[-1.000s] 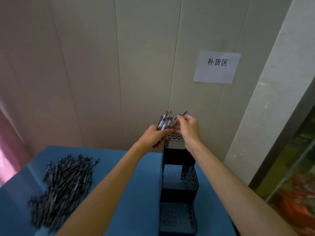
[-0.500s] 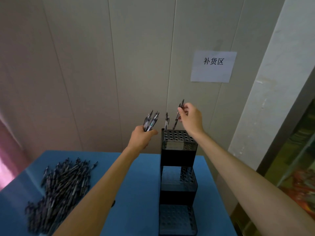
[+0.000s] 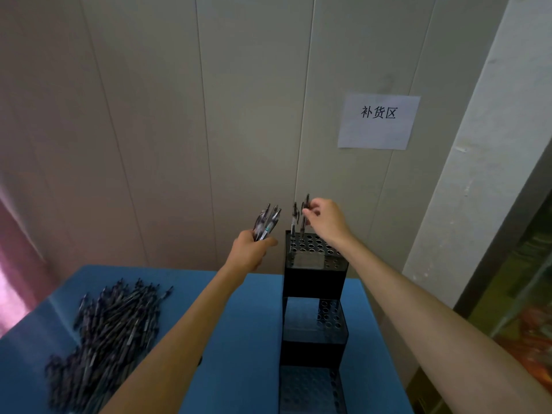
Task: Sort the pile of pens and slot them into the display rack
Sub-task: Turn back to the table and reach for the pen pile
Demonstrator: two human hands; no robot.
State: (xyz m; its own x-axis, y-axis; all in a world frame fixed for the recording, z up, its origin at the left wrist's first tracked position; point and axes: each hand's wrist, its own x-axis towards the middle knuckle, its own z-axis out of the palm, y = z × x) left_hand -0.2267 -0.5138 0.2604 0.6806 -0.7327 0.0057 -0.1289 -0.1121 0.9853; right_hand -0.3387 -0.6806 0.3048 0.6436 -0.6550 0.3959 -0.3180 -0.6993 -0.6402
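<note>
Right hand [image 3: 327, 218] pinches pen [image 3: 305, 215] over rack [image 3: 313, 282] top tier; left hand [image 3: 251, 252] grips bundle [image 3: 266, 222]. Best: keep pen upright, centre tip over hole, lower straight.

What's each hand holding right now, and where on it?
Left hand grips a bundle of pens by the lower ends. Right hand pinches one pen near its top.

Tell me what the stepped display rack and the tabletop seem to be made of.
Display rack: probably plastic, black panels with smoky translucent tiers; its glossy faces catch reflections and the tops are drilled with round holes. Tabletop: a matte blue surface, smooth and even, perhaps laminate or a mat; the head view cannot settle which.
</note>
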